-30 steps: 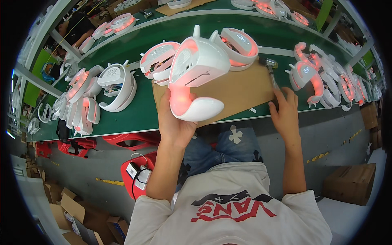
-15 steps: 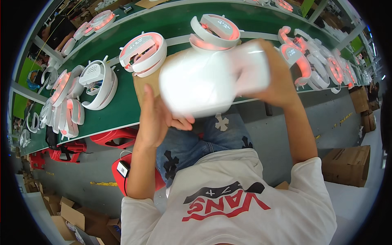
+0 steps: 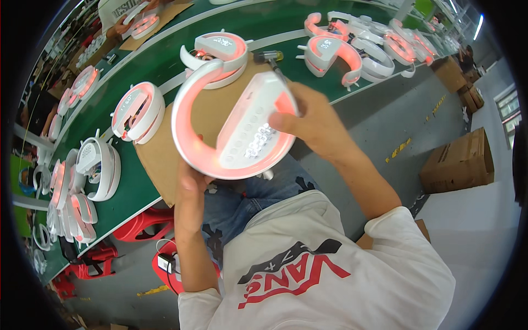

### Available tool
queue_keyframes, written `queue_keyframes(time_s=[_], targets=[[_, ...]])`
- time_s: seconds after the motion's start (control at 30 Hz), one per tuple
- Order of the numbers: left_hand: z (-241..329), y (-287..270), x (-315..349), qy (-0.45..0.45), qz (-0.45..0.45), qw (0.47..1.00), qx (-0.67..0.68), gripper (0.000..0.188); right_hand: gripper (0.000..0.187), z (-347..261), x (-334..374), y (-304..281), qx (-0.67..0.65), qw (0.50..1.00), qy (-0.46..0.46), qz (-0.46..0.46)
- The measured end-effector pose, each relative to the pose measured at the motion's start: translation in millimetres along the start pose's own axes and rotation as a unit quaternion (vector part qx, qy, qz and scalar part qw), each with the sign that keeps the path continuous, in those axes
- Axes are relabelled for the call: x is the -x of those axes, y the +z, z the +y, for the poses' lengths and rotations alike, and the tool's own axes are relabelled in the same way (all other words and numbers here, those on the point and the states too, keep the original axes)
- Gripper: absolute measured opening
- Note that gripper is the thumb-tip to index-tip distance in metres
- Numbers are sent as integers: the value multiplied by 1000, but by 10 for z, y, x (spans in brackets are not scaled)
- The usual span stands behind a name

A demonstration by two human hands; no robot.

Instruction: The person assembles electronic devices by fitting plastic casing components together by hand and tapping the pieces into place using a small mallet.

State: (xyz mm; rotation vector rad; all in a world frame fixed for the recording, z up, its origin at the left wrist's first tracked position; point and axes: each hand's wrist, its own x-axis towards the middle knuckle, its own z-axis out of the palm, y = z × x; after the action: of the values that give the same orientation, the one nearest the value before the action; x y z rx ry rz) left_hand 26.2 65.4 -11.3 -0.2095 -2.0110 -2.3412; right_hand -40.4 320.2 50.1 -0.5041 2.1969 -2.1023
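Between my hands, above the table's near edge, is a white C-shaped clock lamp [image 3: 193, 140]. Its ring glows pinkish red, and lit digits show blurred on its flat panel, beside a row of round buttons. My right hand [image 3: 311, 118] grips the lamp's right side, thumb pressed on the panel and the other fingers hidden behind. At the lower left, my left hand [image 3: 191, 184] supports the rim from beneath, its fingers mostly hidden by the lamp. Just beyond stands a similar lit clock lamp [image 3: 237, 49] on a cardboard sheet [image 3: 157, 165].
More clock lamps [image 3: 137, 113] stand on the green table [image 3: 129, 201] to the left, others [image 3: 330, 55] to the right. A hammer-like tool [image 3: 268, 56] lies behind the held lamp. Red stools [image 3: 146, 224] are below left; a cardboard box [image 3: 459, 162] sits at right. Another person's hand [image 3: 124, 25] shows far left.
The held lamp has turned, so its lit panel now faces me instead of its plain white back. My left hand has moved against its lower rim. The whole view has swung to the right.
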Motion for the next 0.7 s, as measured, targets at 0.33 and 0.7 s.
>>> queue_keyframes(time_s=[0.33, 0.7], targets=[[379, 79, -28, 93, -38, 995, 7, 98, 53, 104, -60, 60, -434, 886, 164, 11], [61, 51, -117, 40, 28, 999, -18, 91, 49, 85, -45, -96, -14, 1000, 26, -10]])
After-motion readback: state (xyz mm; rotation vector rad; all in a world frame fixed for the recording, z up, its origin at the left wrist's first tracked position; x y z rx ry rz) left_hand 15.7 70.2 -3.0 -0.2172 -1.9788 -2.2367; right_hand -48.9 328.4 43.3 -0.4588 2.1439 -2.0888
